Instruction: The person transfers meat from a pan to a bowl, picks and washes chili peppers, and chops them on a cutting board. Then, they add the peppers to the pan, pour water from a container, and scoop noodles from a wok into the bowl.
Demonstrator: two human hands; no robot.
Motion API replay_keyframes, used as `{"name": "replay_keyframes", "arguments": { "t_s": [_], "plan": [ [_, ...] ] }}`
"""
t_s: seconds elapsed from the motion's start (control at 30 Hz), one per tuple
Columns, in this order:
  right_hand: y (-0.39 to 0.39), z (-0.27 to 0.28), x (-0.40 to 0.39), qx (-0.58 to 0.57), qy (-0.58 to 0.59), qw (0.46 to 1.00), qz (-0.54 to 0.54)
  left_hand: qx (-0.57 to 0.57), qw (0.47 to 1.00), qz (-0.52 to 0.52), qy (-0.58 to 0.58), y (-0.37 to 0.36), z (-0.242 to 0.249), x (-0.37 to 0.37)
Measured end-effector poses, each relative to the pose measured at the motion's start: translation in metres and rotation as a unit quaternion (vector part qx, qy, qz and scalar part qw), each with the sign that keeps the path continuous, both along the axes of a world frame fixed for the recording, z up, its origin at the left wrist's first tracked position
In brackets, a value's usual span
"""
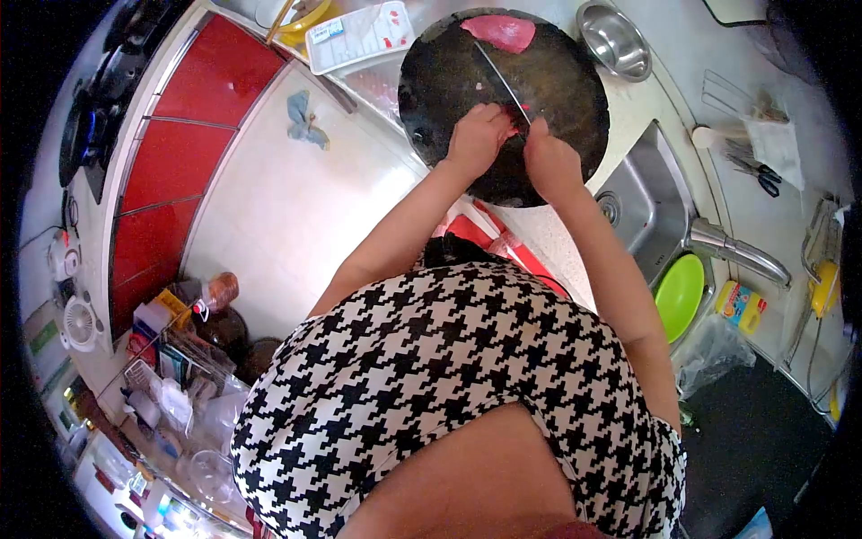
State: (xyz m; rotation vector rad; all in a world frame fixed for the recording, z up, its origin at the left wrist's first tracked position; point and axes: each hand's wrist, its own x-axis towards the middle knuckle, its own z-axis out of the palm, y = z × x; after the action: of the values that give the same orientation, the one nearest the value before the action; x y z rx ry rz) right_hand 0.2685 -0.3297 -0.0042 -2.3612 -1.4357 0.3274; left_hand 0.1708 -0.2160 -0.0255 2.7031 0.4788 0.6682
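Evidently, grips a knife [503,79] in the closed right hand [552,166], slanting it away and leftward. With the left hand [479,139], curled, steadies a small piece of red meat [514,132] between the two hands, just beside the blade and on a dark round board [561,99]. Cannot tell exactly how the left fingertips sit, mostly hidden under the knuckles.

To slice well, best to tuck those fingertips back, guide the flat of the blade along the knuckles, and draw in long, smooth strokes rather than press straight down. Wise, too, to hold the piece flat, being probably slippery, and to shift the left grip back a little after each cut.

Beyond the hands, on the board's far edge, find a larger pink slab of meat [503,33], well apart from the left hand. Farther out, to the left of that hand, notice a white tray [346,49] with a label and red spots or scraps inside, too small to tell which. Past it, see a yellow bowl [314,20], cut off by the view's edge.

Beyond the right hand, to its right, find a shiny metal bowl [620,54]. Directly right, notice a steel sink [660,171]; nearer the body, a tilted green basin [680,298].
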Motion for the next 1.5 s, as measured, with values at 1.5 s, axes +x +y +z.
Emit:
{"name": "replay_keyframes", "arguments": {
  "t_s": [1.5],
  "plan": [
    [-0.015,0.013,0.012,-0.055,0.007,0.998,0.010,-0.005,0.998,-0.054,0.022,0.005,0.001,0.004]
  ]
}}
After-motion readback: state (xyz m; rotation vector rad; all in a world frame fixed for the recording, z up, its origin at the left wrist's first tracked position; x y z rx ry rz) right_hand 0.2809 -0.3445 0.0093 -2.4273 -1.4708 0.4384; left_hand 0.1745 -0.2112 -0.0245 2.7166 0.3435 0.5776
